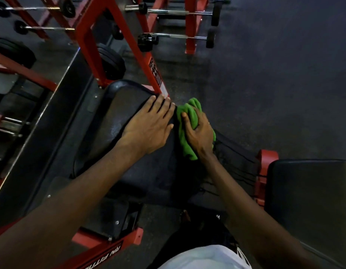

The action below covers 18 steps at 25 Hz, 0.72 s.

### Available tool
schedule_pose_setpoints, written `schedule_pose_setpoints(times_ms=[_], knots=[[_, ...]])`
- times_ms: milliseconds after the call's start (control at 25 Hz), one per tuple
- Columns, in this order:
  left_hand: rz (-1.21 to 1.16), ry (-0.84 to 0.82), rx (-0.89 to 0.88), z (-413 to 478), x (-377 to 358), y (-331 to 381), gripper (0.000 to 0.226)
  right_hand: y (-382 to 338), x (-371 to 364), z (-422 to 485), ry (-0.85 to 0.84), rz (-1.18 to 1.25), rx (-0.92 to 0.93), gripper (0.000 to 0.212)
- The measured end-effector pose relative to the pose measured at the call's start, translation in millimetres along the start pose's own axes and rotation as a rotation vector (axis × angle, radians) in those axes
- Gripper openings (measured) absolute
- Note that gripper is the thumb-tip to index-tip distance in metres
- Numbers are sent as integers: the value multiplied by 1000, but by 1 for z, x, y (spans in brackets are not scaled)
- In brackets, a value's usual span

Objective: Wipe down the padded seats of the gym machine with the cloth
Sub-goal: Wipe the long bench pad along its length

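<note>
1. Much of the green cloth (188, 115) hides under the right hand (200, 133); the padded seat (127, 105) is dark there.
2. That hand clutches the bunched cloth at the seat's right edge.
3. The left hand (149, 125) lies flat, fingers straight, on the seat.

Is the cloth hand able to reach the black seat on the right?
Probably yes: the right hand holds the green cloth, and that padded seat lies close beside its arm, nothing between.
</note>
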<state>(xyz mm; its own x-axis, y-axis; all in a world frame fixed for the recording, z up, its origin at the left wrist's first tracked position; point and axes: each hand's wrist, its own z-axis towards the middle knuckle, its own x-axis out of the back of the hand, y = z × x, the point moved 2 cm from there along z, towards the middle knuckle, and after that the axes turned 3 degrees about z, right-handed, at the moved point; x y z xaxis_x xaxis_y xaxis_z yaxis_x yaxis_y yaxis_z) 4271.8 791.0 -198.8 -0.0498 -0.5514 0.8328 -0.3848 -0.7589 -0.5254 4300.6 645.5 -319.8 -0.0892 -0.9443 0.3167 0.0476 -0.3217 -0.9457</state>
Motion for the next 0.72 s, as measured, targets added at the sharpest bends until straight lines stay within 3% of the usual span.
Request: schedule_pose_setpoints(times_ms=[120,320,400,560,640,720], knots=[[34,3,26,0,-4,1,67,44,18,-10,36,1,27,50],[58,-2,10,1,-6,3,66,92,48,-12,123,-78,-371,74],[63,-5,13,2,-5,2,67,65,35,-10,118,-46,-339,61],[66,-8,9,3,-5,2,68,-8,-2,8,-8,84,-35,42],[70,-10,9,3,-3,1,69,-7,-5,11,-53,47,48,43],[67,-8,12,2,-3,2,67,30,10,3,20,10,-10,50]])
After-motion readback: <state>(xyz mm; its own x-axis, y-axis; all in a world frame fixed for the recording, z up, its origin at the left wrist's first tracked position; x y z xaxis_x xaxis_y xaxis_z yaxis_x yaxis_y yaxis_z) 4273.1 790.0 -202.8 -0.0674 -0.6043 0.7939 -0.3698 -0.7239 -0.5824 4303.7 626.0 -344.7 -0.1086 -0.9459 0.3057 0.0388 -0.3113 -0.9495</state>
